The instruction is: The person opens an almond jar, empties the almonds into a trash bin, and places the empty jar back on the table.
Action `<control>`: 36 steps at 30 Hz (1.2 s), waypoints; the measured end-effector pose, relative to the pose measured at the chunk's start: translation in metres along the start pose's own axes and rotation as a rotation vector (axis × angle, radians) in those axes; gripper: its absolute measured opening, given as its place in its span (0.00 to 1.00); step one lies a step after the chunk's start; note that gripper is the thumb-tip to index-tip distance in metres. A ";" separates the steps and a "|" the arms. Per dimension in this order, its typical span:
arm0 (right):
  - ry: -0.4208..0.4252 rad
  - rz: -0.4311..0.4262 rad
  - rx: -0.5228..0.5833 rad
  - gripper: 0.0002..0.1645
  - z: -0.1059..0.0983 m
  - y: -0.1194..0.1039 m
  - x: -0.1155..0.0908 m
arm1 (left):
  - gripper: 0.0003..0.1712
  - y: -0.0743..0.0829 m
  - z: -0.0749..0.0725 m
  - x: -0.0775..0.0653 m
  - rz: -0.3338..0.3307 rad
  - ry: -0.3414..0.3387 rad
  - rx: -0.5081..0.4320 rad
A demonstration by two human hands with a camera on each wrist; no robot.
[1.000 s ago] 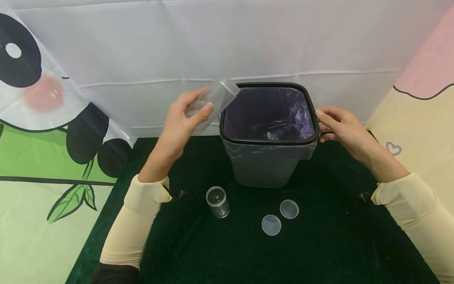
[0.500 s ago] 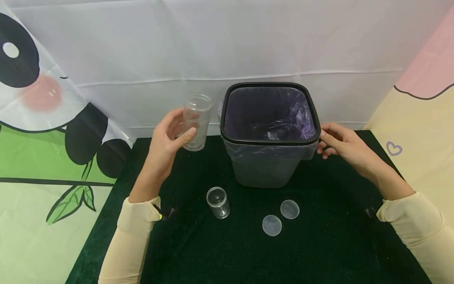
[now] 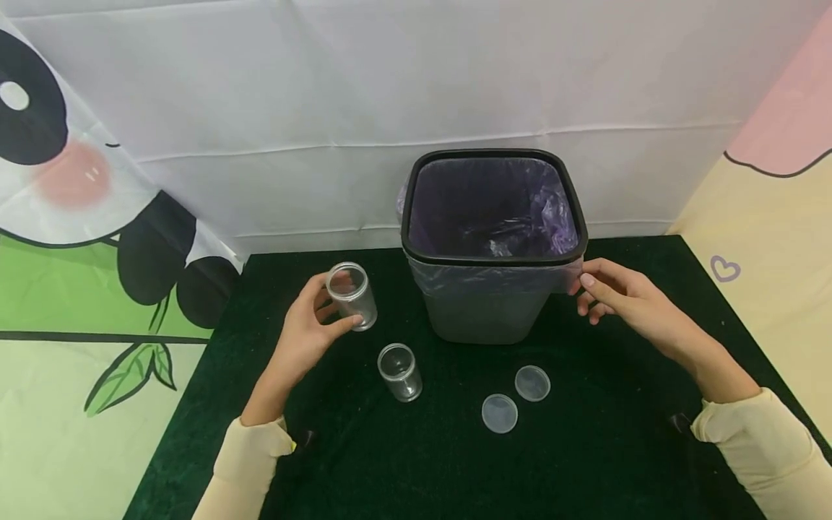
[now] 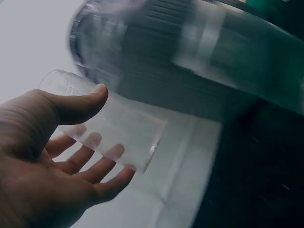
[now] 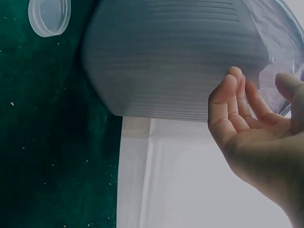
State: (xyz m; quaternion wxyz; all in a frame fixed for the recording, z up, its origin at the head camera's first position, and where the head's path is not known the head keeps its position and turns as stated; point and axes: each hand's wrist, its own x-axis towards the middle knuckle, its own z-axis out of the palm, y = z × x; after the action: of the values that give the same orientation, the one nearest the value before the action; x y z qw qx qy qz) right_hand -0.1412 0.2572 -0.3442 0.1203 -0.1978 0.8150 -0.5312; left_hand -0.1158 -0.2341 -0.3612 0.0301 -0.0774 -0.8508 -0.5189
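Observation:
My left hand (image 3: pixel 305 328) grips a clear plastic jar (image 3: pixel 351 297), thumb on one side and fingers on the other. The jar has no lid, and its mouth faces up in the head view. It is left of the trash bin (image 3: pixel 481 310); I cannot tell whether its base touches the cloth. A second clear jar (image 3: pixel 399 372) stands in front of it. My right hand (image 3: pixel 627 292) is beside the bin's right side, fingers loosely bent and thumb apart. Its fingertips are close to the hanging edge of the purple bin liner (image 5: pixel 280 45); contact is unclear.
Two round translucent lids (image 3: pixel 499 414) lie on the dark green cloth (image 3: pixel 585 462) in front of the bin. The bin's black rim (image 3: pixel 494 261) holds the liner. A white sheet (image 3: pixel 325 94) hangs behind, with printed panels at both sides.
The left hand has brought the jar from a tilt at the bin's left rim to upright, then down and left. The right hand has let go of the bin's rim and lowered.

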 end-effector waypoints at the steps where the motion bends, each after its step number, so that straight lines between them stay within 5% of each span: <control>1: -0.003 -0.001 0.002 0.15 0.002 0.001 -0.002 | 0.40 -0.006 0.002 -0.003 -0.016 -0.009 0.013; 8: -0.005 0.028 0.021 0.18 0.010 0.009 -0.009 | 0.39 -0.054 0.019 -0.011 -0.067 -0.097 0.051; 14: -0.010 0.012 0.013 0.21 0.016 0.015 -0.015 | 0.38 -0.087 0.028 -0.017 -0.095 -0.120 -0.031; 24: -0.002 -0.018 -0.063 0.18 0.024 0.026 -0.023 | 0.40 -0.086 0.026 -0.014 -0.055 -0.162 -0.022; 36: 0.169 -0.052 -0.518 0.15 0.034 0.032 -0.054 | 0.42 -0.077 0.003 -0.038 -0.006 -0.134 0.404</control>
State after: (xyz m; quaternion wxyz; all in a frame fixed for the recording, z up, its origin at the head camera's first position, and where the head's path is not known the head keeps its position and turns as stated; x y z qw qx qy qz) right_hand -0.0851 0.2652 -0.3881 -0.0166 -0.1977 0.9255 -0.3226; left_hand -0.0909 -0.2696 -0.4355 -0.0132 -0.1014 -0.9378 -0.3316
